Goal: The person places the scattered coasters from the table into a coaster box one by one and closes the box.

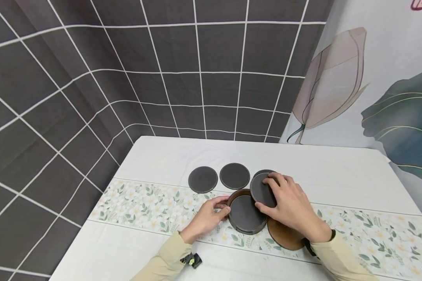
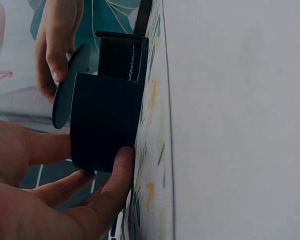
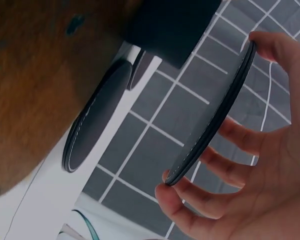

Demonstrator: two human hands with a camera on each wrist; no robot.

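My left hand (image 1: pixel 209 215) holds the left side of a round dark coaster holder (image 1: pixel 232 224), its fingertips against the outer wall. The holder stands on the table with a grey disc lying inside and a brown inner wall showing at the back. My right hand (image 1: pixel 292 205) grips a dark round coaster (image 1: pixel 261 189) by its rim, thumb on one edge and fingers on the opposite one. Tilted, this coaster (image 3: pixel 215 117) shows pale stitching and a layered edge in the right wrist view. It overlaps the holder's right rim in the head view.
Behind the holder lie two dark coasters (image 1: pixel 202 179) (image 1: pixel 234 176), and another coaster (image 1: pixel 263 171) peeks out behind the held one. Under my right wrist is a brown disc (image 1: pixel 285 236). A floral band (image 1: pixel 137 203) crosses the white tablecloth; a dark grid curtain (image 1: pixel 218 89) hangs behind.
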